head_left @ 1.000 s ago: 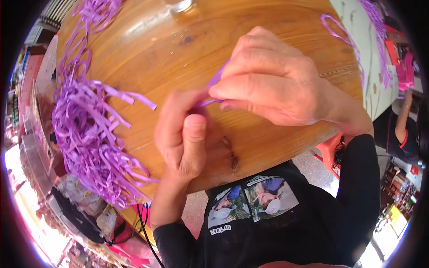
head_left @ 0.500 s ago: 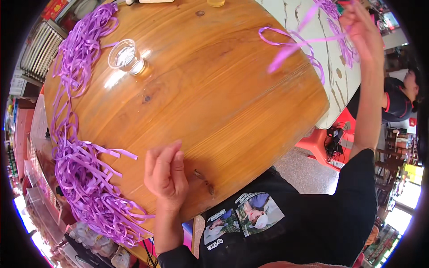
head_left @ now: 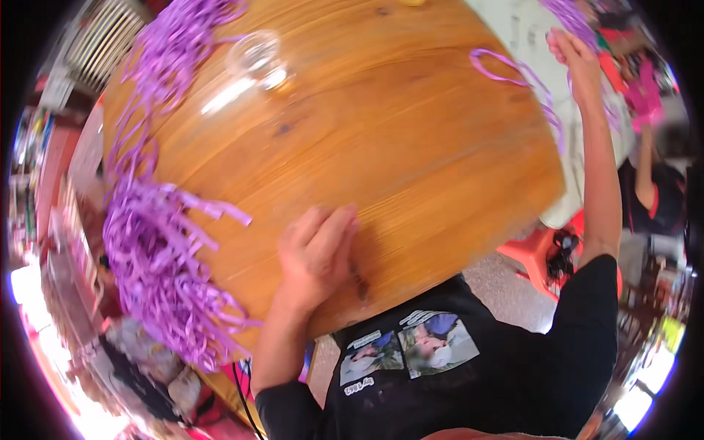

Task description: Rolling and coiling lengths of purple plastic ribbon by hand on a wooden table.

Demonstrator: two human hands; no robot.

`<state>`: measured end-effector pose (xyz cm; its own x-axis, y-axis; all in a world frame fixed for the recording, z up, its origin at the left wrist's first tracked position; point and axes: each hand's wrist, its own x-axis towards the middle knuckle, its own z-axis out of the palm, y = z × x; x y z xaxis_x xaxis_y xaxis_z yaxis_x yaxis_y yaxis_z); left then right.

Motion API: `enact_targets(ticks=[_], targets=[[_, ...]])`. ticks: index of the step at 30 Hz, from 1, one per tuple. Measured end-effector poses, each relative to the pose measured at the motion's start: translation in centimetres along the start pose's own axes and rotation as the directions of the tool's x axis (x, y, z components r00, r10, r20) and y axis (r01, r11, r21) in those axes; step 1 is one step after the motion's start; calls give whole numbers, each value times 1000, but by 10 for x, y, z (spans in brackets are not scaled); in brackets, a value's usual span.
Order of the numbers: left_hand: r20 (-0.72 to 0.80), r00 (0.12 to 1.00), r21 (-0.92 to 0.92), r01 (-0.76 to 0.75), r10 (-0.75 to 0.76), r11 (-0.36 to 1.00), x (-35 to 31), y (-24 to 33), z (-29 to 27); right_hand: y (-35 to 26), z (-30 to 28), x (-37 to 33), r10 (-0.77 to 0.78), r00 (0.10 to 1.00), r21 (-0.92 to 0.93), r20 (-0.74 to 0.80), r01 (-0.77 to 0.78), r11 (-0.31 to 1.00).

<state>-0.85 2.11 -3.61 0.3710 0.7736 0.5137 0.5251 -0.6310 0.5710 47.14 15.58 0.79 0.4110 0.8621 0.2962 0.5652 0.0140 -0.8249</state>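
Note:
My left hand [head_left: 319, 253] hovers over the near part of the wooden table with its fingers curled together; no ribbon shows in it. To its left lies a tangled heap of flat purple ribbon [head_left: 158, 249], with loose ends pointing toward the hand. My right hand [head_left: 576, 59] is stretched far right above the white marbled tabletop, its fingers closed. Motion blur hides what they hold, if anything. Purple ribbons [head_left: 568, 18] lie just beyond this hand, and a ribbon loop [head_left: 499, 79] rests across the wooden table's right edge.
A clear plastic cup [head_left: 258, 62] with liquid stands at the far left of the wooden table [head_left: 396, 161]. More purple ribbon [head_left: 172, 51] lies behind it. A red stool [head_left: 535, 257] with black cables sits under the right side. At the right another person [head_left: 653, 191] is nearby.
The purple strip that trailed from my right hand over the table no longer shows there. That hand's fingers have curled in. My left hand has moved slightly right and up; the whole view has shifted.

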Motion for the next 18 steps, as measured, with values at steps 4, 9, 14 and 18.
enact_targets(ticks=[4, 9, 14, 18], targets=[[-4, 1000, -44, -7, 7, 999, -1, -8, -6, -15, 58, -25, -51, 946, -204, 319, 121, 971], [-43, 995, -30, -97, 96, 995, -3, -14, -1, -63, 88, -47, -321, 895, -326, 308, 417, 849], [-20, 989, -10, -147, 147, 989, -12, -11, 1, -166, 186, -126, -559, 575, 165, 598, 594, 787], [-55, 980, -10, -193, 192, 981, -14, -7, 7, -238, 274, -173, -808, 232, 558, 541, 620, 552]])
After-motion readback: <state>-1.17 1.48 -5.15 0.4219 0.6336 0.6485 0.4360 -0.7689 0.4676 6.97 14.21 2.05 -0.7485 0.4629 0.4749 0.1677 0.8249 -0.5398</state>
